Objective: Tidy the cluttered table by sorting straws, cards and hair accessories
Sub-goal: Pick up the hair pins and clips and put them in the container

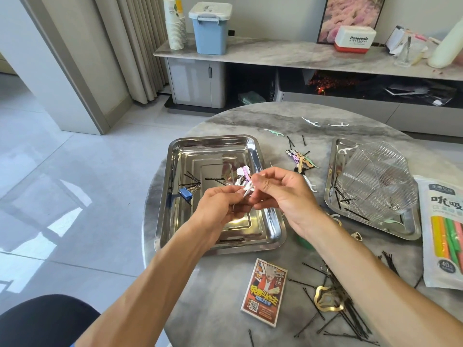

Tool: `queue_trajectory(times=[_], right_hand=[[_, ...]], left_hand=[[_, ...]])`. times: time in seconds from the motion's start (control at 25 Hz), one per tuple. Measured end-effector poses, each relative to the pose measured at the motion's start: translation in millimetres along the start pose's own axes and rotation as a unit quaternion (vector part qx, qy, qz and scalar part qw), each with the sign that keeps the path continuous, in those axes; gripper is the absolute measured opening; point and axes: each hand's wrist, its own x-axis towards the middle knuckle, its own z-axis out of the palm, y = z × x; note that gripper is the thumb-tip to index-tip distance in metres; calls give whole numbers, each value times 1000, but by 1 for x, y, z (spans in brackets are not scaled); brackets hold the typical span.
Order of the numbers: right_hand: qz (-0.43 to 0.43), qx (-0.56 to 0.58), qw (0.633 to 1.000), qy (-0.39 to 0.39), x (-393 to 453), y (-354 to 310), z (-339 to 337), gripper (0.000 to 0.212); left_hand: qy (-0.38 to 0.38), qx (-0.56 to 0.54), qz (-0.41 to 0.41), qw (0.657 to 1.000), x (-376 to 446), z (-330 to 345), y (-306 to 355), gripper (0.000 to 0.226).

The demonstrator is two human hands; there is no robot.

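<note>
Hair clips [244,182] in both hands above tray [175,196] edge

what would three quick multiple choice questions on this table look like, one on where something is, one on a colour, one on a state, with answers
1. Where does the card box lie?
A. inside the left tray
B. on the table, nearer the person than the left tray
C. on the far shelf

2. What colour is the binder clip in the left tray?
A. blue
B. red
C. yellow

3. What is the state of the clear glass dish in the right tray?
A. standing upright and full of straws
B. broken in pieces
C. lying tilted on its side

Answers:
1 B, the box rests on the marble table just beyond the tray's near rim.
2 A, its body is plainly blue among the black hairpins.
3 C, the dish leans over in one piece, with nothing visible inside.
</note>
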Motion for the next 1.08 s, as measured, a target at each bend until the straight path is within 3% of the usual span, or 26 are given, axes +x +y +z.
queue_trajectory(times=[0.12, 0.32, 0.4, 0.48, 0.56, 0.68, 0.8, 0.96, 1.08], right_hand=[[-12, -100, 990, 100, 7, 4, 5, 25], [-24, -164, 982, 96, 12, 10, 15, 20], [-20, -160, 977, 139, 18, 11, 15, 18], [-8, -172, 969, 176, 28, 11, 13, 16], [-24, -330, 928, 171, 41, 15, 13, 17], [-34, -565, 817, 109, 57, 28, 24, 28], [-23, -652, 751, 98, 69, 43, 35, 24], [38, -625, 774, 93, 76, 44, 38, 21], [-5, -604, 787, 126, 69, 38, 33, 12]], left_hand=[[14, 53, 40, 998, 0, -1, 3, 17], [52, 191, 126, 972, -3, -5, 3, 12], [125, 131, 82, 980, 5, -16, 6, 14], [167, -12, 1, 986, 12, -30, 10, 20], [175, -81, -44, 980, 14, -40, 9, 26], [181, -69, -46, 980, 15, -40, 0, 21], [196, -54, -30, 979, 21, -39, -2, 16], [187, -26, -2, 982, 28, -35, -2, 13], [205, -15, 23, 978, 31, -33, -4, 13]])
